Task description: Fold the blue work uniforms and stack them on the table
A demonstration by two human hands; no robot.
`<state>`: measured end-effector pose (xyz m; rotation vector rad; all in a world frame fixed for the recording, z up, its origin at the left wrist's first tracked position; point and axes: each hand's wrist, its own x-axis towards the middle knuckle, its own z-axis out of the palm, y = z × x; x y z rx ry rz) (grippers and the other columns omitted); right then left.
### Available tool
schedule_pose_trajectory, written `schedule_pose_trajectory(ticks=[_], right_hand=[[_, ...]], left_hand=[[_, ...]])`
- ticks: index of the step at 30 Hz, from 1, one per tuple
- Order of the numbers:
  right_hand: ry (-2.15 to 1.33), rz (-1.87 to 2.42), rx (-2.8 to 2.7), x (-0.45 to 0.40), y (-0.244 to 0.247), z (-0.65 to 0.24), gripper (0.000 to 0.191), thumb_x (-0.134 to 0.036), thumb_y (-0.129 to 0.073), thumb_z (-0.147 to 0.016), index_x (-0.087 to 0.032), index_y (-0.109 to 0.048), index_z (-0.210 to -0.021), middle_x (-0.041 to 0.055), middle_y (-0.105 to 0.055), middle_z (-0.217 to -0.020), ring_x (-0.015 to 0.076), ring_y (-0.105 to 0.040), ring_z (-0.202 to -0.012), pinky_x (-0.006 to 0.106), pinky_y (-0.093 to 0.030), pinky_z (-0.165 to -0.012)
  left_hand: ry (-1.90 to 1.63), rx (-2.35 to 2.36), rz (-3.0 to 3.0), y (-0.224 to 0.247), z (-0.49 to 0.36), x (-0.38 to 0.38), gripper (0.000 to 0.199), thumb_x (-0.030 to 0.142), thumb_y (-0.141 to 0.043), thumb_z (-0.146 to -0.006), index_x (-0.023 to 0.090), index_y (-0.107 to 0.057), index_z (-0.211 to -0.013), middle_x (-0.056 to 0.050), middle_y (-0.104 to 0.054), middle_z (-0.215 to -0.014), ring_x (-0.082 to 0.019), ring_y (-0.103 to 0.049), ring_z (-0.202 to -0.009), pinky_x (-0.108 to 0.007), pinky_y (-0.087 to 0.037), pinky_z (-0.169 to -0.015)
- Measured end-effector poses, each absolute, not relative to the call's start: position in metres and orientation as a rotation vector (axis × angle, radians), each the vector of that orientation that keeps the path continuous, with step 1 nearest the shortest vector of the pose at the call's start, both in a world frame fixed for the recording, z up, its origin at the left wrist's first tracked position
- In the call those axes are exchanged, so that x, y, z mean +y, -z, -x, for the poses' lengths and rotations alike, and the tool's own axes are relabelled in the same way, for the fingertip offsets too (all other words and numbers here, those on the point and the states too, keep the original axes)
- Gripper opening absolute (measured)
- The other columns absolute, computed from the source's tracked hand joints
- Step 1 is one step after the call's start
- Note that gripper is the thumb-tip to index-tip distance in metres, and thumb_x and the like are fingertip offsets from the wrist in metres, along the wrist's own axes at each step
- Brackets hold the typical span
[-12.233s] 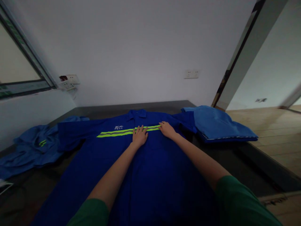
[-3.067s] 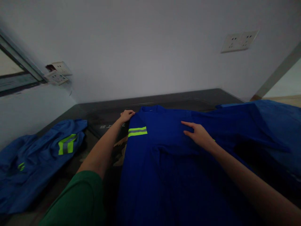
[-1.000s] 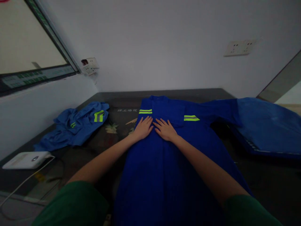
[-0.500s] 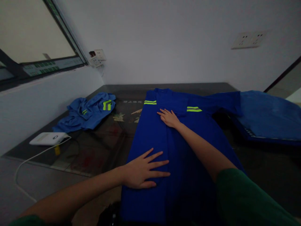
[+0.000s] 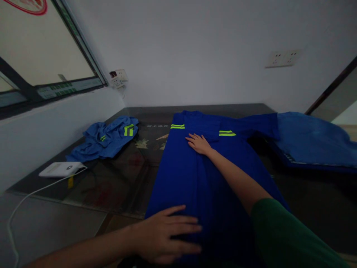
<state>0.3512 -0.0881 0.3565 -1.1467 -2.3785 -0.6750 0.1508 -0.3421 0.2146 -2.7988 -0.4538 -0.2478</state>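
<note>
My right hand (image 5: 198, 144) lies on the shirt (image 5: 178, 171), left hand (image 5: 164, 234) over its lower part; both spread, gripping nothing. Shirt left of pile (image 5: 318, 137). Likely light, limp; I'd pinch the edge (image 5: 159, 178) farthest from pile.

The right hand (image 5: 198, 144) lies flat near the top of the shirt (image 5: 178, 171), its arm (image 5: 237, 175) stretched out. The left hand (image 5: 161, 236) is lower down over the shirt, fingers spread wide, a bit blurry.
</note>
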Motion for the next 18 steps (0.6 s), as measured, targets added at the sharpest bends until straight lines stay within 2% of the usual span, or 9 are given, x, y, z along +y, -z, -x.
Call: schedule_pose_trajectory(ticks=[2,4,7,9,12,15,18], right_hand=[[0.661,1.149,-2.373,-0.088,-0.356,-0.352,0.049,-0.041,-0.027,-0.100,-0.028,-0.039,-0.145,0.0037,-0.027,-0.157,0.0297,-0.023,-0.142,0.061,-0.017,-0.112],[0.654,1.145,-2.369,-0.089,-0.356,-0.352,0.049,-0.041,-0.028,-0.099,-0.028,-0.040,-0.145,0.0036,-0.028,-0.156,0.0296,-0.023,-0.142,0.061,-0.018,-0.112],[0.666,1.110,-2.357,-0.092,-0.355,-0.351,0.048,-0.041,-0.029,-0.099,-0.027,-0.042,-0.143,0.0050,-0.030,-0.155,0.0298,-0.025,-0.142,0.061,-0.020,-0.111],[0.714,1.073,-2.299,-0.096,-0.354,-0.349,0.046,-0.038,-0.032,-0.099,-0.024,-0.046,-0.141,0.0068,-0.032,-0.154,0.0292,-0.024,-0.142,0.060,-0.021,-0.111],[0.811,0.961,-2.182,-0.109,-0.354,-0.349,0.042,-0.031,-0.038,-0.098,-0.020,-0.052,-0.136,0.0099,-0.038,-0.151,0.0274,-0.026,-0.142,0.054,-0.020,-0.114],[0.786,0.844,-2.113,-0.136,-0.353,-0.359,0.038,-0.027,-0.043,-0.096,-0.017,-0.059,-0.128,0.0113,-0.047,-0.144,0.0263,-0.032,-0.138,0.048,-0.026,-0.113],[0.657,0.769,-2.135,-0.179,-0.346,-0.388,0.028,-0.020,-0.049,-0.092,-0.016,-0.068,-0.113,0.0120,-0.057,-0.131,0.0233,-0.044,-0.130,0.039,-0.037,-0.108]], left_hand=[[0.379,-0.713,2.650,-0.209,-0.155,-0.329,0.067,0.022,-0.055,-0.085,0.034,-0.032,-0.147,-0.003,-0.025,-0.156,-0.028,-0.025,-0.143,-0.056,-0.016,-0.116],[0.417,-0.868,2.574,-0.203,-0.157,-0.318,0.073,0.026,-0.059,-0.084,0.034,-0.027,-0.149,-0.008,-0.015,-0.158,-0.034,-0.018,-0.144,-0.063,-0.018,-0.112],[0.365,-0.872,2.618,-0.198,-0.155,-0.313,0.077,0.032,-0.061,-0.085,0.039,-0.020,-0.150,-0.007,-0.007,-0.159,-0.035,-0.016,-0.144,-0.065,-0.019,-0.111],[0.360,-0.858,2.669,-0.201,-0.152,-0.315,0.074,0.036,-0.058,-0.088,0.042,-0.018,-0.150,-0.005,-0.007,-0.160,-0.034,-0.017,-0.144,-0.066,-0.017,-0.111],[0.437,-0.928,2.758,-0.218,-0.146,-0.314,0.064,0.042,-0.051,-0.092,0.040,-0.022,-0.149,-0.003,-0.021,-0.158,-0.028,-0.026,-0.143,-0.057,-0.024,-0.113],[0.676,-1.071,2.701,-0.246,-0.145,-0.297,0.043,0.035,-0.042,-0.096,0.035,-0.046,-0.139,-0.003,-0.041,-0.149,-0.023,-0.038,-0.137,-0.047,-0.032,-0.113],[0.831,-1.054,2.570,-0.283,-0.156,-0.258,0.032,0.029,-0.042,-0.095,0.030,-0.061,-0.121,-0.004,-0.048,-0.143,-0.022,-0.042,-0.133,-0.048,-0.027,-0.114]])
